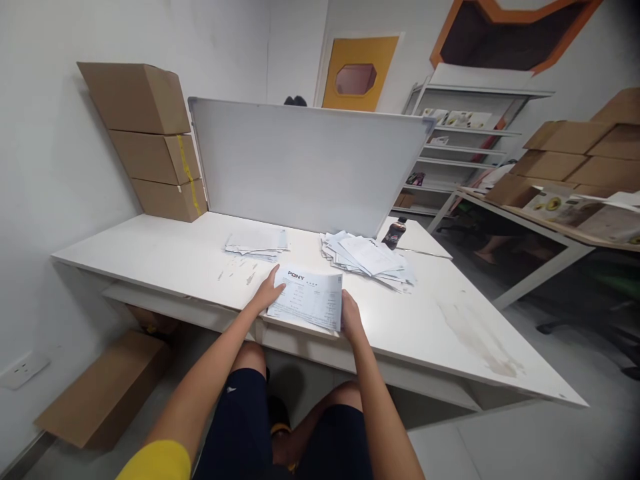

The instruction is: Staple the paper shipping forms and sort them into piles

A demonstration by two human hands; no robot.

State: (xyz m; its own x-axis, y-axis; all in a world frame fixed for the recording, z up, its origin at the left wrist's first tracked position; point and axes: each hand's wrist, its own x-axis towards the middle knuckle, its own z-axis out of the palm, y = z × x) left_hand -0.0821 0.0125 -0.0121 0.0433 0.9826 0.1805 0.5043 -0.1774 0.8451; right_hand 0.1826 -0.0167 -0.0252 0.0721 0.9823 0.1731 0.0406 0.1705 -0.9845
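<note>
Between my two hands is a stack of printed paper sheets (307, 300) headed "PONY", tilted up at the front edge of the white table (400, 320). My left hand (267, 292) grips its left edge, thumb on the front face. Along the right edge my right hand (351, 313) is closed on the same sheets, its fingers partly hidden behind them. Beyond the sheets, a small neat paper pile (256, 241) lies to the left. A larger, loosely fanned pile of sheets (373, 257) lies to the right.
A dark drink bottle (395, 233) stands behind the right pile. A whiteboard (310, 167) rises along the table's back. Stacked cardboard boxes (160, 153) stand at the back left. Another box (105, 387) is on the floor. A second table (545, 223) bears boxes at right, with a person partly visible.
</note>
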